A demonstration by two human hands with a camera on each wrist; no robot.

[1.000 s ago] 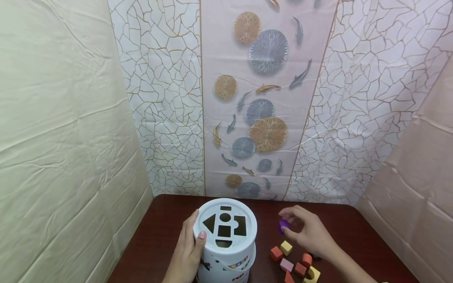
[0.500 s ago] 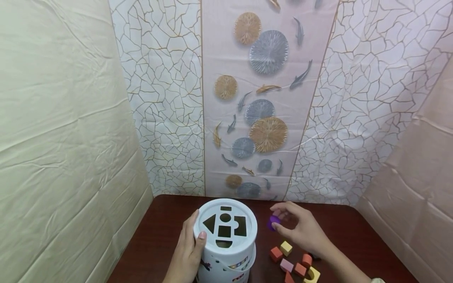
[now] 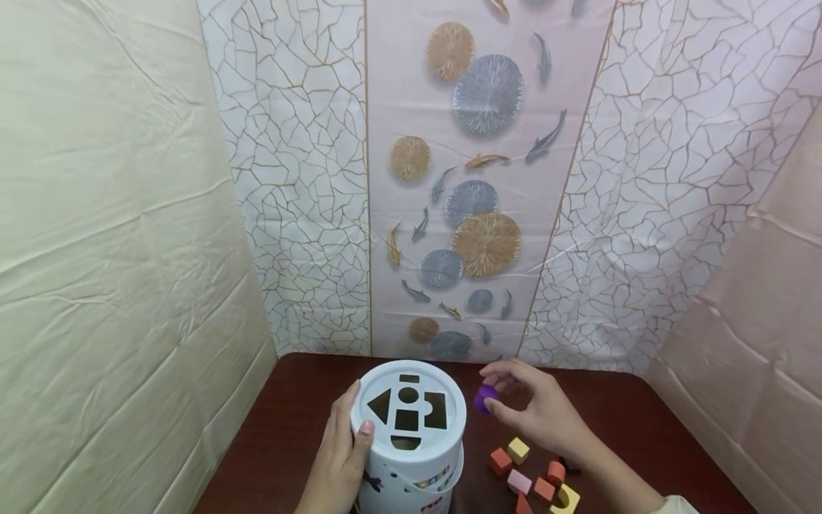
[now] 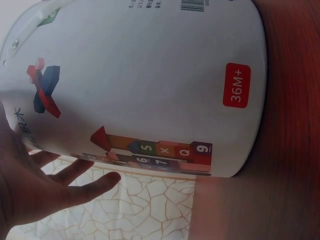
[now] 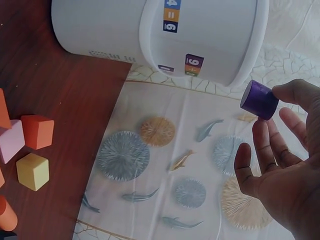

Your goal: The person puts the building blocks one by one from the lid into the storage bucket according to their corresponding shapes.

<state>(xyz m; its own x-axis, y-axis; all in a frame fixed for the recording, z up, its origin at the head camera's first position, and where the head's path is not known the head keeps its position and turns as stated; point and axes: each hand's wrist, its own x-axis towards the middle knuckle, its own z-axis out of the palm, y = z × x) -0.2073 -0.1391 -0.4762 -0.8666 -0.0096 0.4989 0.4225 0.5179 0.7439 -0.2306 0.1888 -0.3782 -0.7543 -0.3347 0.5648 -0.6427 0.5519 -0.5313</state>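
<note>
A white bucket [image 3: 411,478] stands on the table, its lid [image 3: 443,446] cut with several shaped holes, among them a triangle, a circle and a square. Against its left side rests my left hand [image 3: 339,453], thumb on the lid's rim and fingers spread along the wall. My right hand [image 3: 546,410] pinches a purple cylinder block [image 3: 485,398] between thumb and fingertips, just right of the lid. In the right wrist view the purple cylinder [image 5: 259,100] is tilted, close by the bucket's top rim, the other fingers loosely bent below it.
Several loose blocks lie right of the bucket: a yellow cube [image 3: 518,450], a red-orange cube [image 3: 500,462], a pink block [image 3: 519,482], an orange cylinder [image 3: 556,472] and a yellow block with a curved notch [image 3: 565,500]. A patterned cloth [image 3: 443,214] hangs behind the table [image 3: 289,400].
My right hand has moved left with the purple cylinder, from above the loose blocks to near the bucket's lid. The left hand and the bucket have stayed in place.
</note>
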